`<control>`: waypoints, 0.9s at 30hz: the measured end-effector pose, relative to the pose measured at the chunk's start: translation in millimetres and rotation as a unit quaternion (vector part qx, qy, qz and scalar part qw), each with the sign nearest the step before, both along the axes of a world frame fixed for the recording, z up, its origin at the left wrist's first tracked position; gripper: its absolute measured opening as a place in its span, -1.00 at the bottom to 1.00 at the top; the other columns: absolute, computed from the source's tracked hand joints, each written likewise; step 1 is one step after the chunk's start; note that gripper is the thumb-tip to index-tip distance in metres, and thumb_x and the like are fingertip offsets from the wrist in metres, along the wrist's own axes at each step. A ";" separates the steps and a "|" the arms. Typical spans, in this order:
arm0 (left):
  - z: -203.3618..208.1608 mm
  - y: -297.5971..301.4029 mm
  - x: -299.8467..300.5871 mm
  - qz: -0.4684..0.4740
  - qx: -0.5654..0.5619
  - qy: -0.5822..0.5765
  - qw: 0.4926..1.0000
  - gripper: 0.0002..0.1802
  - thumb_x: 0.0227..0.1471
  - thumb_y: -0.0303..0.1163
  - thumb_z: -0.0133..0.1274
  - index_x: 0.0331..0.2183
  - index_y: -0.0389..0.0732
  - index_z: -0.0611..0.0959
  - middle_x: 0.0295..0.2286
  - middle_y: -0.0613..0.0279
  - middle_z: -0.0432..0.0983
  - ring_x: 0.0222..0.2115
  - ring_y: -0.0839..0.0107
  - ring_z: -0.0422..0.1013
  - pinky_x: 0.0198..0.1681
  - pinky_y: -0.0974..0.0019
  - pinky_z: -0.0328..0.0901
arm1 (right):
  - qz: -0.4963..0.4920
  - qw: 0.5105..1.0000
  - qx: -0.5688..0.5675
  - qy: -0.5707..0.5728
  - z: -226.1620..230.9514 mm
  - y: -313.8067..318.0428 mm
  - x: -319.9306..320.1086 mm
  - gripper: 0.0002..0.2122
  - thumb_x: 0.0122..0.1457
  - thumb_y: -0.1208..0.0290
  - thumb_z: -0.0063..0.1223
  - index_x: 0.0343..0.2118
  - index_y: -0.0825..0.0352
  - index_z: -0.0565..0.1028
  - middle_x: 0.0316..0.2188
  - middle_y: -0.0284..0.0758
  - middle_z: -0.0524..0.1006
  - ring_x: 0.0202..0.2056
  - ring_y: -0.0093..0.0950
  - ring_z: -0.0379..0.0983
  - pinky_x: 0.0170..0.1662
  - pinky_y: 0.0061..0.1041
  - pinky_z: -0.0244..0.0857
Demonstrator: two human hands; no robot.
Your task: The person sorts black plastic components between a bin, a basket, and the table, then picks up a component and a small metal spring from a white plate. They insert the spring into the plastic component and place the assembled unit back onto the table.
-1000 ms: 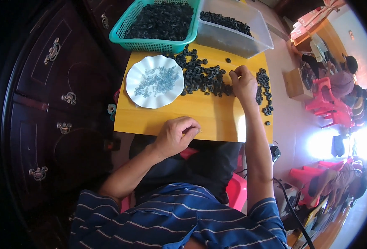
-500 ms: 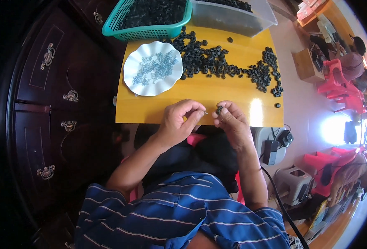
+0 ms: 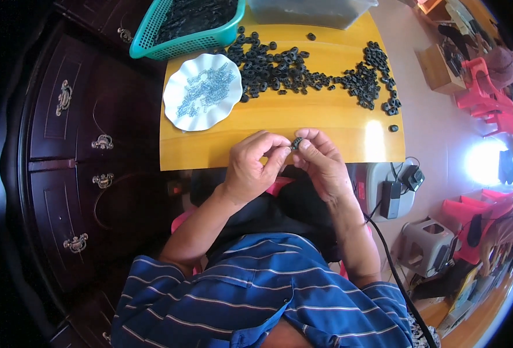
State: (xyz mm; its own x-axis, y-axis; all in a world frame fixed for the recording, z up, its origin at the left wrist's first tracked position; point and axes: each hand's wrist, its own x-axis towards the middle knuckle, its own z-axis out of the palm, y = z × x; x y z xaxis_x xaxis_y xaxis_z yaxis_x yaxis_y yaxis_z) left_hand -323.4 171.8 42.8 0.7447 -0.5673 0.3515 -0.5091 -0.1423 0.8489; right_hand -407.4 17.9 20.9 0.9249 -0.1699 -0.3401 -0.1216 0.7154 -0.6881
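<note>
Two bare hands meet over the near edge of the yellow tabletop (image 3: 256,119), fingertips nearly together. Right hand (image 3: 319,158): grip closed on a black part (image 3: 297,142), small and rounded, pinched between thumb and forefinger; its finer form is not resolved. Left hand (image 3: 259,158): grip also closed, thumb and forefinger pinching a pale bit (image 3: 292,147), too small to identify, right at the left side of the black part; whether the two touch cannot be told. Beyond the left hand, a white plate (image 3: 195,124) with a wavy rim lies flat, bearing a loose layer of small clear-grey springs (image 3: 207,87). To the right of the plate, a main heap (image 3: 277,69) of black parts spreads across the tabletop; a thin trail joins it to a second heap (image 3: 361,84) of smaller-looking parts near the right edge. Two strays: one single (image 3: 393,128) nearer the person than the second heap, another (image 3: 311,36) beyond the main heap. At the far side, a green basket (image 3: 190,46) filled with black pieces stands at left, a translucent bin (image 3: 308,16) just right of it, cut off by the upper border.
</note>
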 end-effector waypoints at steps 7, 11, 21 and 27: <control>6.1 -1.5 6.1 -0.027 0.045 -0.013 0.999 -0.90 -0.02 -0.60 0.22 -0.37 -0.31 0.64 -0.48 0.19 0.58 -0.48 0.44 0.51 -0.39 0.41 0.39 | -0.011 0.996 -0.087 -0.013 2.4 0.8 -3.9 -0.86 0.27 0.44 0.09 -0.15 0.32 0.51 -0.36 -0.49 0.55 -0.34 -0.68 0.46 -0.23 -0.69 0.33; 10.3 -0.9 14.1 -0.092 0.038 0.125 0.987 -0.89 -0.03 -0.57 0.26 -0.38 -0.30 0.64 -0.49 0.27 0.58 -0.46 0.56 0.49 -0.37 0.44 0.38 | 0.007 0.999 -0.050 -0.001 2.2 -1.3 -7.1 -0.86 0.28 0.43 0.08 -0.15 0.32 0.50 -0.35 -0.47 0.55 -0.35 -0.67 0.46 -0.22 -0.69 0.34; -3.4 -28.3 48.5 -0.076 0.006 0.113 0.991 -0.78 -0.02 -0.50 0.27 -0.27 -0.30 0.64 -0.51 0.27 0.55 -0.54 0.61 0.45 -0.44 0.51 0.35 | 0.024 0.998 0.053 -0.028 1.4 -3.7 -7.9 -0.86 0.28 0.39 0.08 -0.16 0.30 0.48 -0.33 -0.39 0.58 -0.36 -0.66 0.48 -0.22 -0.67 0.38; -26.0 -52.3 81.6 0.047 0.208 -0.126 0.969 -0.74 0.04 -0.32 0.17 -0.18 -0.14 0.66 -0.40 0.13 0.57 -0.42 0.09 0.53 -0.37 0.12 0.42 | 0.026 0.998 0.055 -0.018 3.8 -4.7 -7.3 -0.87 0.30 0.41 0.04 -0.15 0.31 0.46 -0.32 -0.37 0.54 -0.34 -0.61 0.48 -0.19 -0.61 0.38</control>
